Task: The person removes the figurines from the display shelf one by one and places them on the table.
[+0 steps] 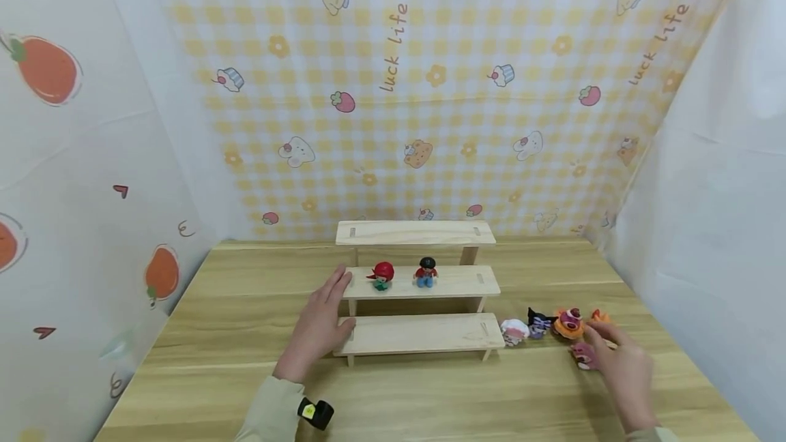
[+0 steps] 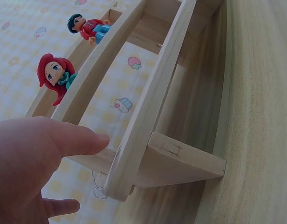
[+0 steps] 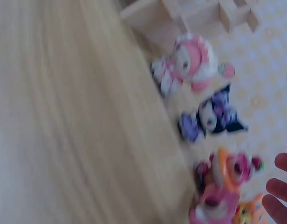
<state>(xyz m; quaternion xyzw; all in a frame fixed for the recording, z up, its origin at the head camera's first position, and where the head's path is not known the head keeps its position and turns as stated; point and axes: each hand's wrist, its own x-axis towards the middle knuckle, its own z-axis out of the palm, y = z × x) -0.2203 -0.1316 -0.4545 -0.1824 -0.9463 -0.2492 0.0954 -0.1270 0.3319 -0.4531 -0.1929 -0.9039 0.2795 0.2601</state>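
Observation:
My left hand [image 1: 316,329] is at the left end of a three-tier wooden shelf [image 1: 417,336], its fingers extended by the middle tier and its thumb by the lowest one. On the middle tier stand a red-haired figurine [image 2: 55,72] and a black-haired figurine [image 2: 90,28] in red and blue. To the right, my right hand [image 1: 623,367] is close beside a pink bear figurine [image 1: 583,355], fingers loosely bent and nothing seen in them. Near it are a figurine with an orange ring [image 1: 568,324] and an orange figurine [image 3: 249,212], partly hidden by the hand in the head view.
A white-and-pink figurine [image 1: 514,331] stands just off the shelf's right end, with a black-and-purple figurine [image 1: 538,324] beside it. All rest on a wooden table [image 1: 430,401]. A yellow checked cloth [image 1: 430,121] hangs behind, and white cloths flank both sides.

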